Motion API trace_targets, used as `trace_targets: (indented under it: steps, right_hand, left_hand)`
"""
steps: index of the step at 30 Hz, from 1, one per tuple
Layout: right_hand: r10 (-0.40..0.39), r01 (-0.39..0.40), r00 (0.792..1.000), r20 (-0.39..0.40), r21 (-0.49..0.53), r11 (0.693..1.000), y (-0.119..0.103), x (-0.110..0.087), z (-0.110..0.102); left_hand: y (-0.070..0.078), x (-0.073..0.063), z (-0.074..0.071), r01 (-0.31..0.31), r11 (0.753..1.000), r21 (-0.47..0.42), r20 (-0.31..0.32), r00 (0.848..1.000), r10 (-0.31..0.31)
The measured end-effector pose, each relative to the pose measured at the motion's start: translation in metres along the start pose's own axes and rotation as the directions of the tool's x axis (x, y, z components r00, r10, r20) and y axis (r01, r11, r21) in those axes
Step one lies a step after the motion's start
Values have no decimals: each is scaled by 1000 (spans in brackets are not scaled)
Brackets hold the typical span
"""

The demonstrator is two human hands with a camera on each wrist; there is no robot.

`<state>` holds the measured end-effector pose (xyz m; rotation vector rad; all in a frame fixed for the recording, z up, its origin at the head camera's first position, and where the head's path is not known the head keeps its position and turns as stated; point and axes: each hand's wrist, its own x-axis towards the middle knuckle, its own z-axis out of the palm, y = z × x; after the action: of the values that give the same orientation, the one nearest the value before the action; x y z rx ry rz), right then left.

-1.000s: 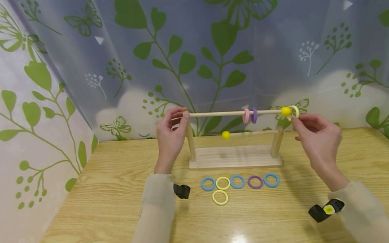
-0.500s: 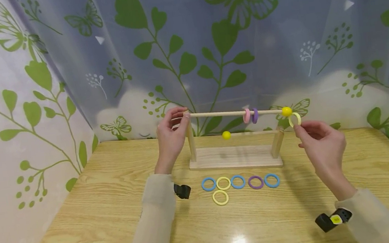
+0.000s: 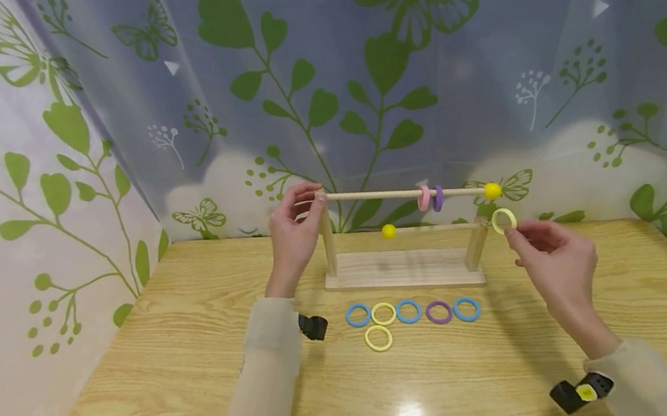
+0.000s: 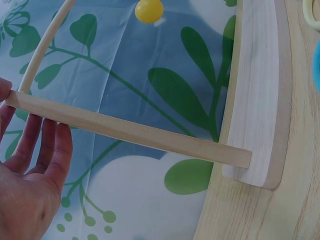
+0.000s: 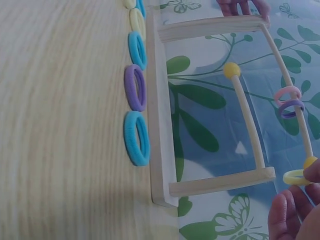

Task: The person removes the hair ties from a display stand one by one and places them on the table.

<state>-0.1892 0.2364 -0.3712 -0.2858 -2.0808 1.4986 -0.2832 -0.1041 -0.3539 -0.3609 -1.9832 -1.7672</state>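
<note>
My left hand (image 3: 295,230) grips the top of the tall left post (image 4: 125,127) of a wooden stand (image 3: 399,266), where the upper rod (image 3: 369,195) joins it. A pink ring (image 3: 423,198) and a purple ring (image 3: 437,198) hang on that rod, whose right end carries a yellow ball (image 3: 492,190). Between thumb and fingers, my right hand (image 3: 555,260) pinches a pale yellow ring (image 3: 502,211), off the rod and just below this ball. The shorter right post (image 3: 477,246) bears a lower rod (image 5: 248,122), bare of rings, with another yellow ball (image 3: 388,231) at its left end.
In front of the stand, several rings lie on the wooden table (image 3: 202,363): blue (image 3: 465,298), purple (image 3: 449,312) and pale yellow (image 3: 380,349). A patterned curtain (image 3: 313,44) hangs close behind the stand.
My right hand has drawn the pale yellow ring away from the upper rod's ball, downward and slightly to the right overall. The left hand stays on the post.
</note>
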Motion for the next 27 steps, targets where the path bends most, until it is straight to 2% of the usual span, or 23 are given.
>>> trace_targets:
  steps: [8, 15, 27]
  right_hand:
    - [0, 1, 999, 33, -15, 1000, 2, -7, 0]
    - [20, -16, 994, 106, -44, 999, 7, -14, 2]
    - [25, 12, 963, 269, -135, 991, 14, -22, 5]
  left_hand:
    - [0, 0, -1, -1, 1000, 5, 5, 1000, 1]
    - [0, 0, -1, -11, 1000, -4, 8, 1000, 11]
    - [-1, 0, -1, -7, 1000, 1, 5, 1000, 7]
